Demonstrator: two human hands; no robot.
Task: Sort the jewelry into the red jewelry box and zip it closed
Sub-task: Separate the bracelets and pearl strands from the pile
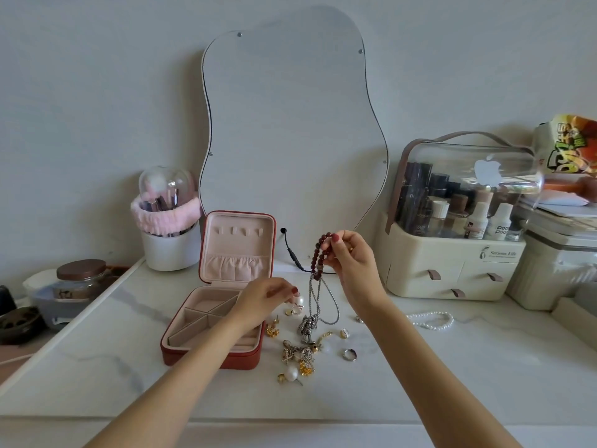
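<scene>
The right hand (353,263) pinches a brown bead bracelet (321,252) with a silver chain (319,302) hanging; the left hand (266,297) pinches a pearl earring (298,301) beside the red jewelry box (211,344)

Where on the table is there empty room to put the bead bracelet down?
Bare marble lies in front of the red jewelry box toward the near edge, and right of the silver ring, below the white pearl strand. It is crowded between the box and the ring, where earrings and a chain pile up.

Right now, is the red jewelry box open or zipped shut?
Open. The red jewelry box has its lid upright, showing the pink lining, and the visible bottom compartments look empty.
</scene>
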